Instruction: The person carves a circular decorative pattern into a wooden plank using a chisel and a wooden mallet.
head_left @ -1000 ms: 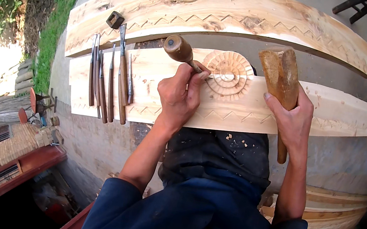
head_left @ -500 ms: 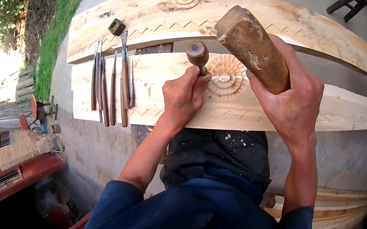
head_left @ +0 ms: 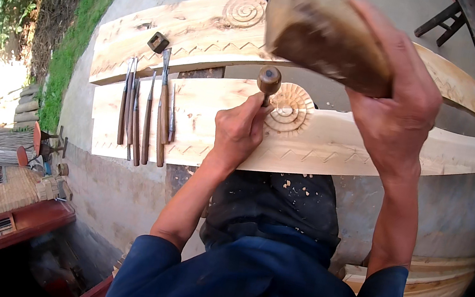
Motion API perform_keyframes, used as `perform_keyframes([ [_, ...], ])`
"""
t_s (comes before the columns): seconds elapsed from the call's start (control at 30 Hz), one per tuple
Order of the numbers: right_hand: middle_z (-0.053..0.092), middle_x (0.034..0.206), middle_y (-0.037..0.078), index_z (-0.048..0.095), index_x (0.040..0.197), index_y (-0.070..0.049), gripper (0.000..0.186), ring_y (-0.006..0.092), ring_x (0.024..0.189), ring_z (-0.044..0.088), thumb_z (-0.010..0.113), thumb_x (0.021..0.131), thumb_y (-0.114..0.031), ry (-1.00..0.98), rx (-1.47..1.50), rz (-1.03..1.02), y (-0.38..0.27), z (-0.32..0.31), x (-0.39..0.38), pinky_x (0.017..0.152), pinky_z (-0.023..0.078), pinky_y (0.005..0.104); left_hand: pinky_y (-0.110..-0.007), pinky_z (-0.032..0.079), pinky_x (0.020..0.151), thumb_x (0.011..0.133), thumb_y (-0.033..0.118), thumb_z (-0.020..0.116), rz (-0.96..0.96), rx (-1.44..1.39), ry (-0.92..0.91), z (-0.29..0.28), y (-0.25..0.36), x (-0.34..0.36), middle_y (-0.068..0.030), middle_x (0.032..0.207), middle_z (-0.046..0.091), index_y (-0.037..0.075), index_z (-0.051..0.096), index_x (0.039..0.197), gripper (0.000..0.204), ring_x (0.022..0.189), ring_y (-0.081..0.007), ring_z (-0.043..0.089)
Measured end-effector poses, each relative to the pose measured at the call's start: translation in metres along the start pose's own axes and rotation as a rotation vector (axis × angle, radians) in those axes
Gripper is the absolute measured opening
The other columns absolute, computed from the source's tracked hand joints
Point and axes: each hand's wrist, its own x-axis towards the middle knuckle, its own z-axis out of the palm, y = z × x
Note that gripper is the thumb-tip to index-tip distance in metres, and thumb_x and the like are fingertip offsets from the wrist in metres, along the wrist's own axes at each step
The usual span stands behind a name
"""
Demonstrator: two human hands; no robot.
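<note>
My left hand (head_left: pixel 237 128) is closed around a carving chisel (head_left: pixel 269 79), whose round wooden handle end sticks up above the fist. The blade is hidden by my fingers. Beside it lies the round carved rosette (head_left: pixel 290 111) on the nearer pale wooden board (head_left: pixel 195 101). My right hand (head_left: pixel 393 114) grips a heavy, blocky wooden mallet (head_left: pixel 330 36), blurred by motion. It hangs in the air above the boards, up and to the right of the chisel, apart from it.
Several chisels with wooden handles (head_left: pixel 148 116) lie side by side on the nearer board's left part. A small dark hollow block (head_left: pixel 158 42) rests on the farther board (head_left: pixel 122 49), which bears a carved spiral (head_left: pixel 245 11). Wood chips (head_left: pixel 287 184) dot my dark apron.
The mallet has risen closer to the camera and looks larger, with my right hand lifted along with it. My left hand still holds the chisel by the rosette. The view has shifted slightly.
</note>
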Motion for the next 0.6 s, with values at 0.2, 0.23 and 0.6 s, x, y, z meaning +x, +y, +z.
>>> perform_keyframes([
  [0.2,0.063,0.088,0.003,0.076,0.133,-0.018,0.058,0.0268,0.079,0.067,0.077,0.077,0.0,-0.072,-0.265,-0.152,0.002,0.026,-0.016,0.069,0.055,0.0398,-0.037,0.053,0.055,0.096,-0.003,0.076,0.005,0.036,-0.045,-0.003,0.002,0.005,-0.015,0.074,0.072,0.002,0.06,0.091,0.017,0.059,-0.0328,0.07],
  [0.23,0.067,0.091,0.004,0.075,0.135,-0.019,0.059,0.0254,0.079,0.068,0.079,0.078,0.0,-0.022,-0.29,-0.159,0.003,0.019,-0.015,0.071,0.056,0.038,-0.037,0.053,0.054,0.096,-0.004,0.076,0.026,0.002,-0.03,-0.001,0.002,0.005,-0.015,0.075,0.072,0.002,0.06,0.091,0.017,0.059,-0.0329,0.07],
  [0.6,0.073,0.095,0.009,0.069,0.112,0.003,0.025,0.0147,0.08,0.069,0.081,0.093,-0.008,-0.048,0.585,0.904,0.02,0.008,-0.092,0.075,0.057,0.0314,-0.031,0.067,0.087,0.113,0.004,0.058,-0.424,-0.506,0.229,-0.004,-0.005,-0.03,-0.0139,0.106,0.078,-0.005,0.06,0.118,0.011,0.091,-0.0155,0.077],
])
